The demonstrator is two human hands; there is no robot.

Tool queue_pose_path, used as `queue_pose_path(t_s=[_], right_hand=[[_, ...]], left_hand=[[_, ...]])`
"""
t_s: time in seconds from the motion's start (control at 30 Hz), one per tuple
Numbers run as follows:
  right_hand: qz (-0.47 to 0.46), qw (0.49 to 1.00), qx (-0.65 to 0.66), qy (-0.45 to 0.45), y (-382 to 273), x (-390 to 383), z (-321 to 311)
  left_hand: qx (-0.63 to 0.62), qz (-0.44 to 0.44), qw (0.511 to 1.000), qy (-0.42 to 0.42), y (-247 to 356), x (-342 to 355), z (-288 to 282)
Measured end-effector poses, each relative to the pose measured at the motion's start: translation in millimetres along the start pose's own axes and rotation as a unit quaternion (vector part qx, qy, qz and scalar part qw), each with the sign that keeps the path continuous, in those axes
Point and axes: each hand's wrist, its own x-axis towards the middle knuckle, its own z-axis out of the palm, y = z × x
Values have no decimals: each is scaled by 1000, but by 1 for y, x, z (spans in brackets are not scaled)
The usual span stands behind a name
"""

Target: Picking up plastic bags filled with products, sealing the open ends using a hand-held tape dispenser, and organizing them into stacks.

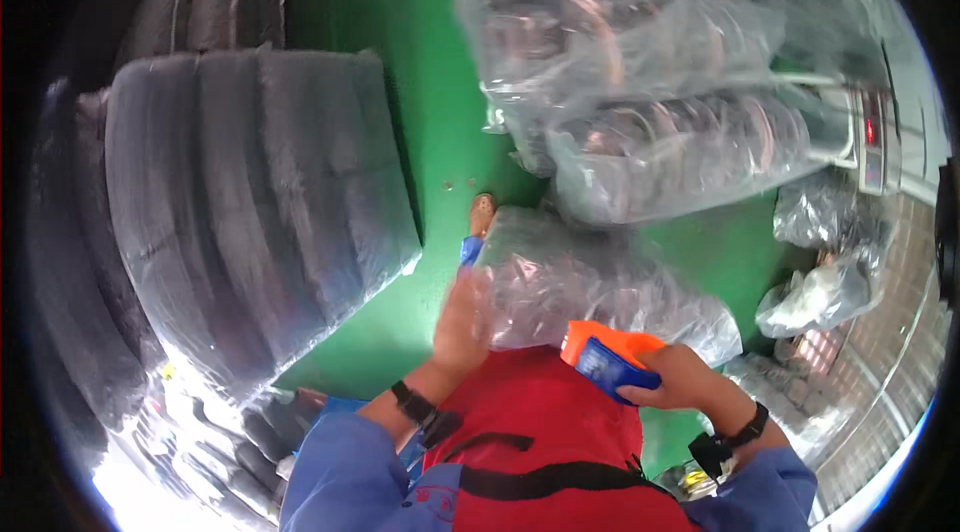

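Note:
My right hand (677, 378) grips an orange and blue hand-held item (618, 356), its thumb and fingers closed round the near end; its exact kind I cannot make out. My left hand (464, 326) reaches forward beside the near clear plastic-wrapped bundle (590, 277). Motion blurs its fingers, so I cannot tell whether they touch the plastic or hold anything. The bundle lies in front of my red apron (540, 402). Both forearms come out of blue sleeves, with dark bands at the wrists.
Large dark bundles wrapped in film (260, 172) stand on the left. Further clear-wrapped bundles (690, 147) are stacked at the far right, beside a device with a red display (872, 132). White and clear plastic bags (815, 297) lie at the right. Green floor (440, 122) runs between the stacks.

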Motion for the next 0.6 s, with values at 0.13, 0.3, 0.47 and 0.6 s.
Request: queue_pose_path(t_s=[0.13, 0.3, 0.47, 0.6], right_hand=[[-31, 999, -12, -38, 37, -1, 11], [18, 997, 66, 27, 118, -137, -9], [221, 950, -35, 219, 190, -294, -25], [227, 942, -45, 245, 209, -319, -15]], left_hand=[[297, 204, 896, -260, 30, -3, 23], [374, 146, 875, -272, 31, 10, 36], [389, 111, 826, -394, 126, 61, 3], [138, 51, 926, -348, 260, 161, -10]])
